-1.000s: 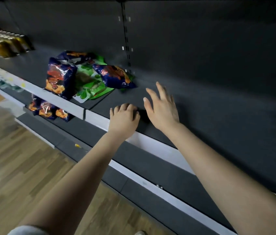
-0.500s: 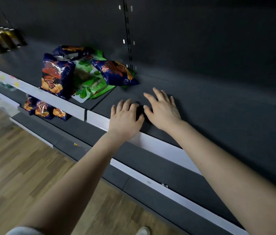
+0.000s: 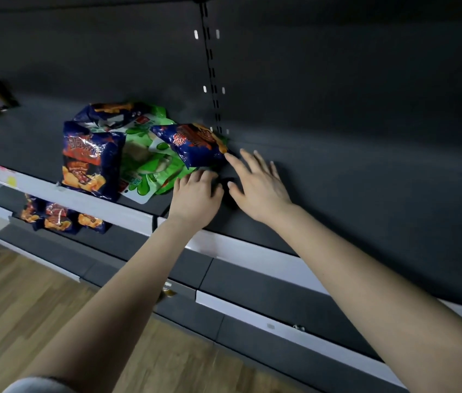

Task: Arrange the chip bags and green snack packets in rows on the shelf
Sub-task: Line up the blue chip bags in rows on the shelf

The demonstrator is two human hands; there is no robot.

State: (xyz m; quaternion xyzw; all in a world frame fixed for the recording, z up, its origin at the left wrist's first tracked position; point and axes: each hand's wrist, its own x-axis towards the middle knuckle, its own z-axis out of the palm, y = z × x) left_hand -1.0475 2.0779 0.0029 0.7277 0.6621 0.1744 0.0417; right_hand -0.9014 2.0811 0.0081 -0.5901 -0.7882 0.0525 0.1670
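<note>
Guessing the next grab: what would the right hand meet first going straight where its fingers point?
Probably the nearest blue chip bag; the right hand has a forefinger nearly at its corner.

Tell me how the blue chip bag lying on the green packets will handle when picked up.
The blue chip bag looks puffed, so it is probably light for its size and squashy rather than stiff. Its glossy film may slip in a loose pinch. It leans on the green packets, so a nudge likely slides it off.
</note>
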